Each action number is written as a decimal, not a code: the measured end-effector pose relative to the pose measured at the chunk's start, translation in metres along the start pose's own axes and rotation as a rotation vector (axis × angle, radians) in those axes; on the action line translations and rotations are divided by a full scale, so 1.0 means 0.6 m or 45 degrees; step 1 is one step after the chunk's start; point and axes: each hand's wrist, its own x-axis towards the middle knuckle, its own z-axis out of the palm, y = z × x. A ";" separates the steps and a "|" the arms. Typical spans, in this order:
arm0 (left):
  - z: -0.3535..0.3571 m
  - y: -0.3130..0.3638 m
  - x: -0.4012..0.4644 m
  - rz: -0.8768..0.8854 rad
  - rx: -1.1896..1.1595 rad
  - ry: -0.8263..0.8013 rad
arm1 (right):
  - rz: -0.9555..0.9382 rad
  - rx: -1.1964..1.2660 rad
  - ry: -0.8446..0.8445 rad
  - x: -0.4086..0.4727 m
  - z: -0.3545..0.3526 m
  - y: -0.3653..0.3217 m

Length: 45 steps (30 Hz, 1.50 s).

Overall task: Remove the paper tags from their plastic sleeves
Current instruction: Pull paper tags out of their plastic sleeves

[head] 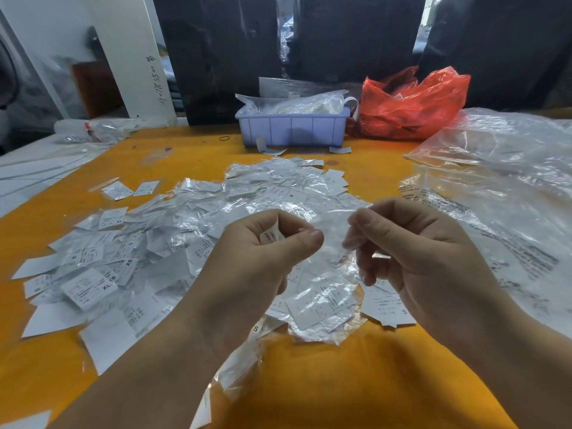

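Above the orange table (356,382), my left hand (257,255) pinches a small white paper tag (271,235) between thumb and curled fingers. My right hand (411,243) pinches a thin clear plastic sleeve (332,230) that stretches between the two hands. Below them lies a wide heap of white paper tags and clear sleeves (173,239), some printed XS, XL or S. Whether the held tag is fully out of the sleeve I cannot tell.
A lilac plastic bin (292,130) stuffed with clear bags stands at the back centre. A red plastic bag (411,106) sits to its right. Large clear printed bags (501,187) cover the right side. White boards (34,171) lie at the far left.
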 end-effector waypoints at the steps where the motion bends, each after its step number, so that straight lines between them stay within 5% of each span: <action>1: 0.001 0.001 -0.001 -0.006 0.023 -0.033 | 0.013 0.030 0.013 0.001 0.000 0.000; 4: 0.006 0.004 -0.004 -0.018 0.114 -0.141 | 0.003 -0.029 0.044 0.001 -0.002 0.001; 11: 0.007 0.007 -0.008 0.154 0.355 -0.030 | -0.169 -0.672 -0.133 -0.003 0.002 0.002; 19: 0.008 -0.001 -0.008 0.216 0.529 0.043 | -0.156 -0.695 -0.094 -0.005 0.010 0.003; 26: 0.009 0.001 -0.006 0.011 0.048 0.044 | -0.088 -0.470 -0.137 -0.003 0.007 0.009; 32: 0.013 0.008 -0.008 -0.072 0.024 0.114 | -0.041 -0.352 -0.263 -0.001 0.007 0.010; 45: -0.003 0.004 -0.001 -0.116 -0.127 -0.084 | 0.098 -0.356 -0.338 0.000 0.001 0.000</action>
